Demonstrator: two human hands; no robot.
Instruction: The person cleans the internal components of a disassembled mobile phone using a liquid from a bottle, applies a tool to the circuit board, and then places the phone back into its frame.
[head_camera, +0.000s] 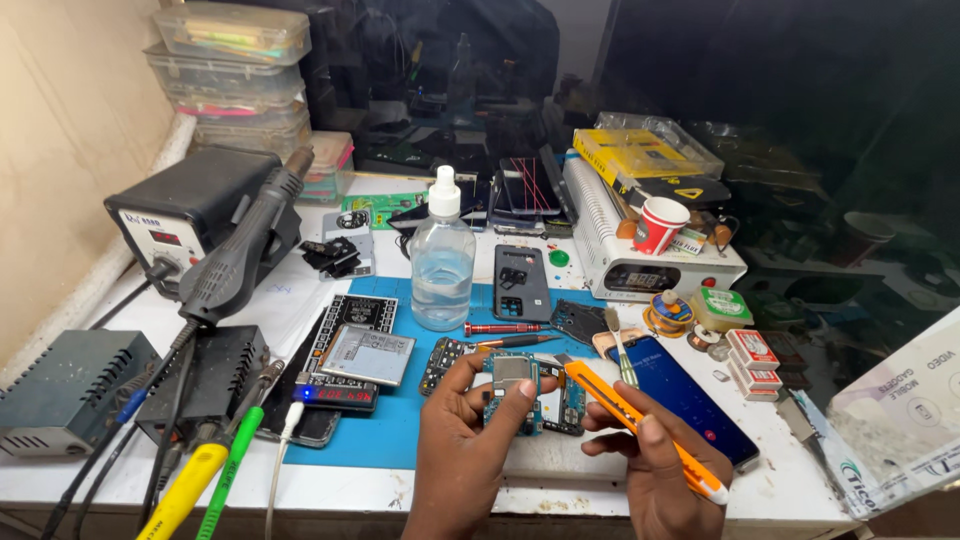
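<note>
1. Board (512, 392) is sitting pinched in the left hand (470, 440), above the near edge of the blue mat (400, 430). The thumb is pressing on its right side and the fingers are wrapping its left edge, so the fingers are closed narrowly on it.
2. The board is facing up toward the camera, its silver shield at the top; its long axis is running roughly away from the person, leaning slightly.
3. The right hand (655, 460) is gripping an orange knife (640, 425), fingers curled tight around the handle.
4. The knife's long axis is running diagonally from lower right to upper left, its tip pointing at the board's upper right corner. Whether the tip is touching the board cannot be told.
5. A brush (618, 345) is standing up just behind the knife; what is holding it cannot be told.
6. A phone (690, 400) with a lit screen is lying just right of the hands.
7. A clear bottle (442, 265) is standing behind the board on the mat.
8. A hot-air station (195, 215) is resting at the far left.
</note>
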